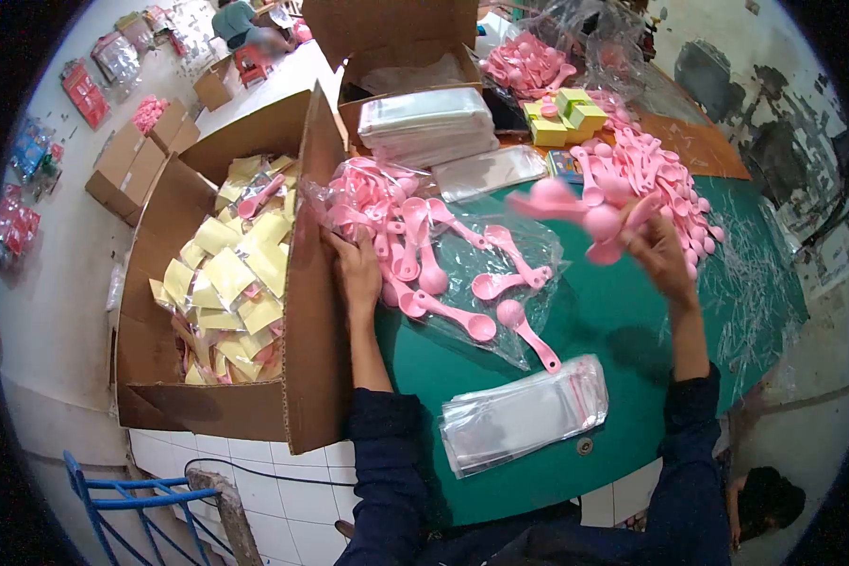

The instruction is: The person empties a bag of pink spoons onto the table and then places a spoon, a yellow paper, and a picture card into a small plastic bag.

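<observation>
My right hand (662, 253) is closed on several pink spoons (602, 222), lifted over the right part of the green table (623, 325); they are partly blurred. My left hand (357, 269) is at the plastic bag with pink spoons (373, 203), beside the box wall; its fingertips are hidden against the bag. Loose double-ended pink spoons (453, 316) lie on clear plastic in the middle. Nearer me is a stack of clear plastic sleeves (524, 415). A large pink spoon pile (665, 179) lies behind my right hand.
An open cardboard box (313, 283) at left holds packets with yellow cards (231, 278). Plastic sleeve bundles (429, 123), yellow card stacks (566, 118) and another open box (401, 38) stand at the back. A blue metal frame (141, 500) is lower left. Two people are visible farther off.
</observation>
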The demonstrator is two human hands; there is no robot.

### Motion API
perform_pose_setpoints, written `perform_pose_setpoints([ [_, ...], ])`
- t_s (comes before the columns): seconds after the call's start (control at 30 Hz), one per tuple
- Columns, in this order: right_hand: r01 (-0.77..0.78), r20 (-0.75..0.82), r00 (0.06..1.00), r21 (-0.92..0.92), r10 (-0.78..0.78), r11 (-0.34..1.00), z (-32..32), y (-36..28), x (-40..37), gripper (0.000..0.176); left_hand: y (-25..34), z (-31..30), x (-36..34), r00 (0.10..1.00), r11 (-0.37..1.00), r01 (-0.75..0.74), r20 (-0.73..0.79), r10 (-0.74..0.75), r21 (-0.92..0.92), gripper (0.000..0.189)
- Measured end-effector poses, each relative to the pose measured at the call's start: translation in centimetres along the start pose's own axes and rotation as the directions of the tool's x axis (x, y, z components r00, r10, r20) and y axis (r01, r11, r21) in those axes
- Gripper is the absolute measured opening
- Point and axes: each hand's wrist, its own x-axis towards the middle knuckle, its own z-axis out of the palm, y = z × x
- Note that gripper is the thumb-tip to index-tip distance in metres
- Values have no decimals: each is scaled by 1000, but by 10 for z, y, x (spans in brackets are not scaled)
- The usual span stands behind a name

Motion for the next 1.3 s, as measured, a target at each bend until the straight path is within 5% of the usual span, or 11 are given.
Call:
perform_pose_setpoints([
  [0.23,20,-303,921,-590,-244,807,-134,49,77,46,8,-5,-3,998,998,19,53,-15,-63,69],
  [0.3,-269,-320,890,-944,-325,192,-125,53,66,46,15,-8,-3,996,995,72,65,-67,-73,70],
  [0.37,-292,-331,909,-939,-253,181,-93,37,54,34,-3,-1,1,999,998,17,38,-15,-60,70],
  [0.47,-122,227,924,-591,309,798,-1,-15,18,16,-7,-1,-1,1000,1000,-18,9,18,-2,70],
  [0.5,82,539,818,-457,203,886,24,-16,10,26,0,-4,-1,1000,1000,3,23,-3,-7,70],
  [0.57,398,645,763,-399,-56,826,73,2,-3,48,8,-3,-2,999,998,27,48,-24,-65,70],
  [0.67,479,546,835,-671,-60,566,97,17,0,66,8,-4,-2,998,992,32,50,-26,-121,70],
  [0.83,338,463,886,-681,24,649,103,29,-1,44,-3,-3,2,999,998,9,39,-6,-61,71],
  [0.93,320,378,925,-815,26,483,110,32,-6,36,-4,1,2,999,999,-37,3,37,-40,72],
  [1.13,472,407,874,-580,-266,663,120,24,6,30,1,-3,0,998,998,56,31,-55,-9,72],
  [1.3,289,452,890,-667,64,687,171,13,8,27,1,-2,-1,1000,999,1,23,1,-54,71],
])
